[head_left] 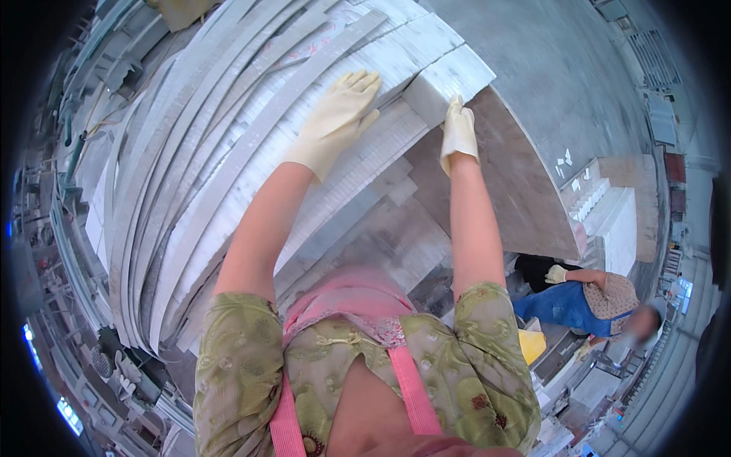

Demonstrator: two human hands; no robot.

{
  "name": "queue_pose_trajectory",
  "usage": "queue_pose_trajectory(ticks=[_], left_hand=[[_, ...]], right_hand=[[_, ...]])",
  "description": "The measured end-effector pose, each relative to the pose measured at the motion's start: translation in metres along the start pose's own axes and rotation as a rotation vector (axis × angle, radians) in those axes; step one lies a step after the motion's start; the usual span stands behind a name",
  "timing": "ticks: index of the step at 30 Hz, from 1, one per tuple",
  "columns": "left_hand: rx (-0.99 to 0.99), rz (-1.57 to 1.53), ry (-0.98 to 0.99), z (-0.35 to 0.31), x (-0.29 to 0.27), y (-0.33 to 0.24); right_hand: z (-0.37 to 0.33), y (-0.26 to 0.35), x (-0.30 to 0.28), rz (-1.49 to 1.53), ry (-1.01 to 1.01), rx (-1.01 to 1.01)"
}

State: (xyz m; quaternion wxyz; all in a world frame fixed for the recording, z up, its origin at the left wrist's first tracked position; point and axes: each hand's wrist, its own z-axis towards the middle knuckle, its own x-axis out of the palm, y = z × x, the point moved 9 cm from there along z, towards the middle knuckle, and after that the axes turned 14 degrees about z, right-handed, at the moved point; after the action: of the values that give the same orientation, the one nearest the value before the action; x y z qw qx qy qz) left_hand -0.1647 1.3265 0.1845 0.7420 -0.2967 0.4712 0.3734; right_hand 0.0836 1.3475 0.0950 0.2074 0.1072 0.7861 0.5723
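A long row of white, grey-veined slabs (388,49), which look like stone tiles packed tightly together, runs diagonally in front of me. At its right end a short white block of them (448,76) stands slightly apart, with a dark gap between. My left hand (339,118), in a cream rubber glove, lies palm down over the row's near edge, fingers stretched out and thumb apart. My right hand (459,131), gloved alike, is at the short block's right corner, its fingers together and partly bent against it. The palm side of that hand is hidden.
Long grey strips (293,72) lie across the row on the left. A brown board (518,167) stands below my right hand's side. Farther right, another white stack (618,225) stands near a co-worker in a blue apron (567,305). Grey floor (556,84) stretches beyond.
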Motion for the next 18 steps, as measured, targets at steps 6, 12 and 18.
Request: queue_pose_trajectory(ticks=[6, 12, 18], left_hand=[[-0.007, 0.002, 0.02, 0.0, 0.003, -0.001], [0.001, -0.035, -0.012, -0.001, 0.0, 0.001], [-0.025, -0.037, -0.008, 0.001, -0.005, 0.002]], right_hand=[[0.006, 0.135, 0.002, -0.601, -0.176, -1.002], [0.003, 0.14, 0.066, -0.944, -0.192, -1.207], [0.027, 0.086, 0.066, -0.918, -0.05, -1.176]])
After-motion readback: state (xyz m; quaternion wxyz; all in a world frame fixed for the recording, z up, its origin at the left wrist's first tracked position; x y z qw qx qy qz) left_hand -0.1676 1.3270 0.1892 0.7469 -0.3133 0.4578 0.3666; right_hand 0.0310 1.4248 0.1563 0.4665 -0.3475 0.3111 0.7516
